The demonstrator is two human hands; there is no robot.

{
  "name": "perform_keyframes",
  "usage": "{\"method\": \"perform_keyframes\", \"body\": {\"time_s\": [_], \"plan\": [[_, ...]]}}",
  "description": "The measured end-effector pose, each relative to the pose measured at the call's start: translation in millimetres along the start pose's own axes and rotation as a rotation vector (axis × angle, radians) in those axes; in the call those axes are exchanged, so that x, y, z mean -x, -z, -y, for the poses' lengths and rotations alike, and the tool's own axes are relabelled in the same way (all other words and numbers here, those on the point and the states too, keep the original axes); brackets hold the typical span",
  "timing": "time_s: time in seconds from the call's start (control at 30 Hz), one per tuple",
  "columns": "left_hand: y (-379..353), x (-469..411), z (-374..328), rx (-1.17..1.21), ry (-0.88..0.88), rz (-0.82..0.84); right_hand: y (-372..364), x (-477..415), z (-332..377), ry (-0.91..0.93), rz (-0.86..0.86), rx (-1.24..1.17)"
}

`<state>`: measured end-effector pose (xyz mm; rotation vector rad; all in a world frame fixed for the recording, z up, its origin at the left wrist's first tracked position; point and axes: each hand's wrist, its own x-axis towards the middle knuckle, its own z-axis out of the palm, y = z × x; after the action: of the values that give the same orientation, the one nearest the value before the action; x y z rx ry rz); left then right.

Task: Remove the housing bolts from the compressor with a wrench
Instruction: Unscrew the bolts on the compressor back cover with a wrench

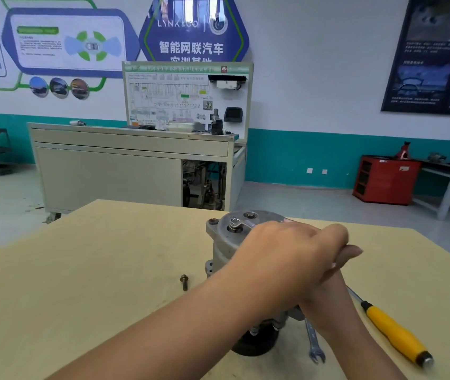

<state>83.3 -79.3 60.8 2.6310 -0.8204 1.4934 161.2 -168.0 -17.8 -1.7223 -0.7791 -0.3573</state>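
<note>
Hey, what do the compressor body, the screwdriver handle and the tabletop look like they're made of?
Compressor body: probably cast aluminium, dull grey, matt. Screwdriver handle: likely plastic, smooth yellow with black ends. Tabletop: seemingly wood board or laminate, pale, flat, scuffed.

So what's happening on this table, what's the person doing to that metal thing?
A person is undoing bolts on a grey metal compressor standing on end on a beige wooden table. Their left hand closes over the handle of a silver ring wrench seated on a bolt on the top face. The right hand is tucked beneath, its grip hidden. One dark loose bolt already lies on the table. A spare open-ended spanner and a yellow-handled screwdriver lie unused nearby.
</note>
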Motion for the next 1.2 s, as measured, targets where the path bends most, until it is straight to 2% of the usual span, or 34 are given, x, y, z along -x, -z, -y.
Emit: {"method": "perform_keyframes", "body": {"time_s": [0.07, 0.13, 0.3, 0.4, 0.53, 0.57, 0.63, 0.83, 0.93, 1.0, 1.1, 1.2], "plan": [[0, -17, -4, -0.040, 0.074, 0.217, 2, 1, -5, -0.049, 0.026, -0.022], [-5, -31, -1, 0.009, 0.190, 0.339, 3, 1, -6, -0.084, 0.085, -0.011], [-9, -65, 8, 0.197, 0.341, 0.638, 8, 4, 10, -0.096, 0.004, -0.141], [-11, -82, 22, 0.270, 0.406, 0.860, 5, 6, 19, -0.090, 0.025, -0.191], [-14, -91, 47, 0.685, 0.545, 1.223, 2, 4, 25, -0.044, 0.062, -0.196], [-15, -91, 53, 0.767, 0.577, 1.271, 2, 3, 26, -0.025, 0.070, -0.185], [-18, -91, 62, 0.862, 0.651, 1.268, 0, 1, 27, 0.016, 0.072, -0.153], [-35, -93, 90, 1.064, 1.045, 0.988, 1, 0, 22, 0.076, 0.065, -0.096], [-43, -85, 111, 1.186, 1.308, 0.716, 5, 2, 19, 0.081, 0.060, -0.091], [-42, -69, 127, 1.348, 1.466, 0.415, 7, 3, 18, 0.086, 0.053, -0.096], [-27, -39, 142, 1.639, 1.605, -0.241, 7, 3, 16, 0.087, 0.042, -0.104], [-6, -6, 133, 1.635, 1.469, -0.833, 8, 2, 14, 0.079, 0.042, -0.100]]}}
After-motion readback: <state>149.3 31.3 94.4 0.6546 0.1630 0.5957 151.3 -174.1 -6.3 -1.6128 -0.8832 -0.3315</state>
